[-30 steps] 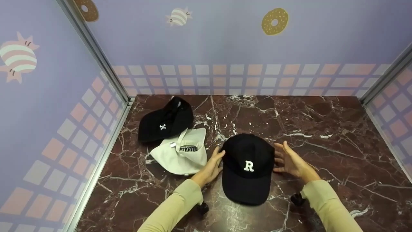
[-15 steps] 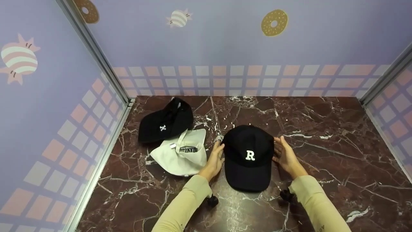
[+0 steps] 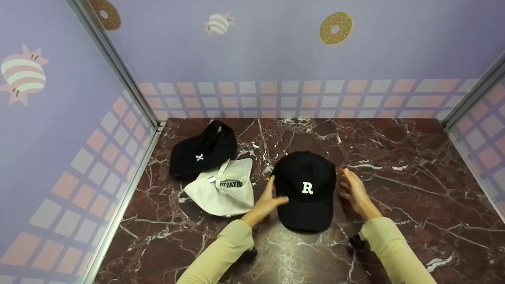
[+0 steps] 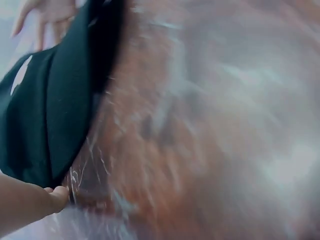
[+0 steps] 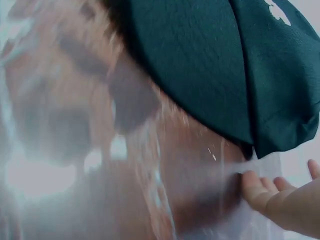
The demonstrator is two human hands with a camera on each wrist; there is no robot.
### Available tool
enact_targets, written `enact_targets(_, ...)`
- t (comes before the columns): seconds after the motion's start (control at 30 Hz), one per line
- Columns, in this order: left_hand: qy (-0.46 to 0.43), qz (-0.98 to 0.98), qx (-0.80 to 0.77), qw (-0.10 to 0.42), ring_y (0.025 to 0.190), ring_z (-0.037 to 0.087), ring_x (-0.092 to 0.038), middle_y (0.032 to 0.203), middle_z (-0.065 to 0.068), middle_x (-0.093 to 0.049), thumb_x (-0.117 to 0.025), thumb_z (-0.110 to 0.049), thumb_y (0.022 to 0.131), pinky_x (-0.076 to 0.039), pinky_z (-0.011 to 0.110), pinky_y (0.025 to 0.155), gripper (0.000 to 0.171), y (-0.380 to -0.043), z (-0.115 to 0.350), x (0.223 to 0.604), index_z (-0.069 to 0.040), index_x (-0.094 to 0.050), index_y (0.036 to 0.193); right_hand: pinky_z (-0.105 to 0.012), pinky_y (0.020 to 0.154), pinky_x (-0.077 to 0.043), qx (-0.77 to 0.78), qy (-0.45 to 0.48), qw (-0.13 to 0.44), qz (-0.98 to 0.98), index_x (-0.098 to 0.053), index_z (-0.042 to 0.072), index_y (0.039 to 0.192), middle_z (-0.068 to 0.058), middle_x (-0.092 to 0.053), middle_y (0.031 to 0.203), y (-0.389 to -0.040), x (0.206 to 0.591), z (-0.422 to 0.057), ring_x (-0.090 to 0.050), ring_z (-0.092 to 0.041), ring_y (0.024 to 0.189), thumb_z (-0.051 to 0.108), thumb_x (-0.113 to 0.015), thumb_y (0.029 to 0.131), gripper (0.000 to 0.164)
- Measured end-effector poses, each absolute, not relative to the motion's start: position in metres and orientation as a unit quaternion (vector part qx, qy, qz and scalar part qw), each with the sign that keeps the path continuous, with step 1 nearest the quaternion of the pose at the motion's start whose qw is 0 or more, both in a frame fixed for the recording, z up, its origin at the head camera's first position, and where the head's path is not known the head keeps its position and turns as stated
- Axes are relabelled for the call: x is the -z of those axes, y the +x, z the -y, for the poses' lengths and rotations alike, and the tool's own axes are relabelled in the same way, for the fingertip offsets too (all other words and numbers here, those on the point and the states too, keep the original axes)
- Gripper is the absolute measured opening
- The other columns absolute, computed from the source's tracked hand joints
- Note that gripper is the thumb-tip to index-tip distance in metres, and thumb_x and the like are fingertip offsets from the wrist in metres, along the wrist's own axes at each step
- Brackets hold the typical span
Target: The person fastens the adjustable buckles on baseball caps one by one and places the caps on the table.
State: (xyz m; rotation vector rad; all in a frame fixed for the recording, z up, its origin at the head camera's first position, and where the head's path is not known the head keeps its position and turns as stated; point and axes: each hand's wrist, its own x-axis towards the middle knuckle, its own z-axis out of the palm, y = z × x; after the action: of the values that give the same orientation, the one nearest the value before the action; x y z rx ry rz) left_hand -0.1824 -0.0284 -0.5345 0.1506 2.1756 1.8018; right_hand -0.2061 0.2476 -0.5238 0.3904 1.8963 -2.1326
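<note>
A black baseball cap (image 3: 305,177) with a white letter R sits upright on the marble-patterned surface, its brim toward me. My left hand (image 3: 266,203) is at the cap's left side, fingers fairly straight and thumb spread over the edge of the brim. In the left wrist view, fingertips (image 4: 61,194) come right up to the brim's corner. To the cap's right, my right hand (image 3: 356,191) stands a little apart with loosely bent fingers holding nothing. The right wrist view shows a gap between that hand and the cap (image 5: 200,65).
A white cap (image 3: 221,193) lies upside down left of my left hand. Behind it is another black cap (image 3: 201,152) with a small white emblem, the two overlapping. Purple panels with a tile pattern (image 3: 290,98) enclose the surface at the back and both sides.
The R cap has moved away from me, mostly in the first half second. My right hand has since come off its side, and my left thumb has swung over the brim.
</note>
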Motion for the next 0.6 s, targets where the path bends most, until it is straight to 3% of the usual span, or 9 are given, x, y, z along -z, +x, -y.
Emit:
enact_targets(0.13, 0.16, -0.86, -0.449, 0.181, 0.132, 0.041, -0.01, 0.146, 0.022, 0.005, -0.073, -0.026, 0.067, -0.016, 0.054, 0.104, 0.104, -0.168, 0.029, 0.536, -0.017, -0.003, 0.143, -0.047, 0.09, -0.037, 0.644, 0.162, 0.179, -0.726, -0.015, 0.008, 0.139, -0.023, -0.028, 0.138, -0.2, 0.523, -0.253, -0.041, -0.032, 0.117, 0.058, -0.033, 0.085, 0.076)
enact_targets(0.23, 0.216, -0.896, -0.342, 0.183, 0.132, 0.04, -0.01, 0.146, 0.023, 0.006, -0.077, -0.032, 0.062, -0.017, 0.057, 0.102, 0.109, -0.162, 0.029, 0.539, -0.02, -0.004, 0.143, -0.042, 0.08, -0.044, 0.6, 0.161, 0.215, -0.754, -0.019, 0.005, 0.137, -0.023, -0.042, 0.126, -0.195, 0.522, -0.254, -0.054, -0.026, 0.099, 0.058, -0.033, 0.086, 0.075)
enact_targets(0.43, 0.238, -0.916, -0.272, 0.173, 0.135, 0.035, -0.004, 0.146, 0.021, 0.005, -0.074, -0.036, 0.065, -0.014, 0.056, 0.104, 0.103, -0.16, 0.028, 0.542, -0.022, -0.008, 0.143, -0.041, 0.079, -0.044, 0.6, 0.151, 0.248, -0.745, -0.024, 0.007, 0.135, -0.012, -0.051, 0.111, -0.193, 0.524, -0.248, -0.056, -0.019, 0.089, 0.054, -0.038, 0.086, 0.069)
enact_targets(0.6, 0.234, -0.918, -0.272, 0.171, 0.134, 0.037, -0.006, 0.147, 0.021, 0.0, -0.072, -0.036, 0.068, -0.014, 0.054, 0.105, 0.096, -0.168, 0.028, 0.544, -0.021, -0.013, 0.142, -0.04, 0.077, -0.045, 0.619, 0.146, 0.238, -0.734, -0.026, 0.008, 0.134, -0.018, -0.043, 0.123, -0.197, 0.534, -0.246, -0.053, -0.02, 0.096, 0.053, -0.044, 0.085, 0.07)
